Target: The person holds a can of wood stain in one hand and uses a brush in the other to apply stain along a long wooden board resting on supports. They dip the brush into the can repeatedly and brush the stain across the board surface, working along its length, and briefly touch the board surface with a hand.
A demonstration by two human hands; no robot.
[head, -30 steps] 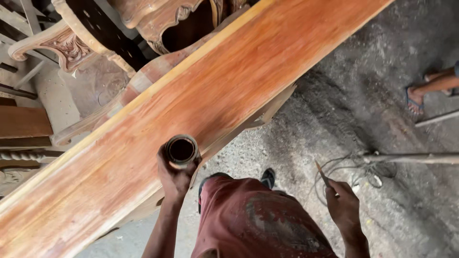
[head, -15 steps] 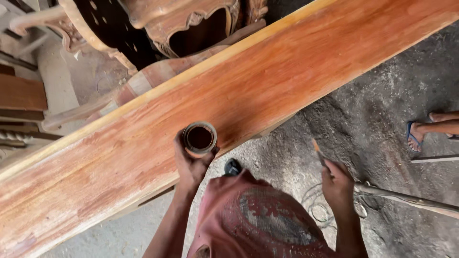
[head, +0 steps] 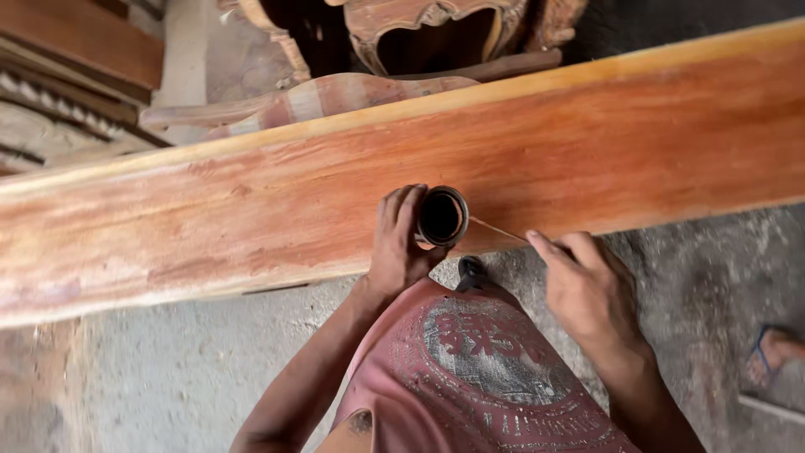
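Far left: stacked timber (head: 80,42) and a turned wooden rail (head: 75,109), behind the plank.
Plank (head: 251,210): long, reddish-orange, spanning left to right, near edge over grey concrete floor (head: 168,369).
Left hand (head: 398,243): wrapped around a small dark tin (head: 442,217), fingers closed on its side, open mouth facing up, held at the plank's near edge.
Stick (head: 496,229): thin, pale, tip at the tin's rim.
Right hand (head: 587,289): pinching the stick's near end.
Far centre: carved furniture frame (head: 419,33).
Near right: sandalled foot (head: 776,348).
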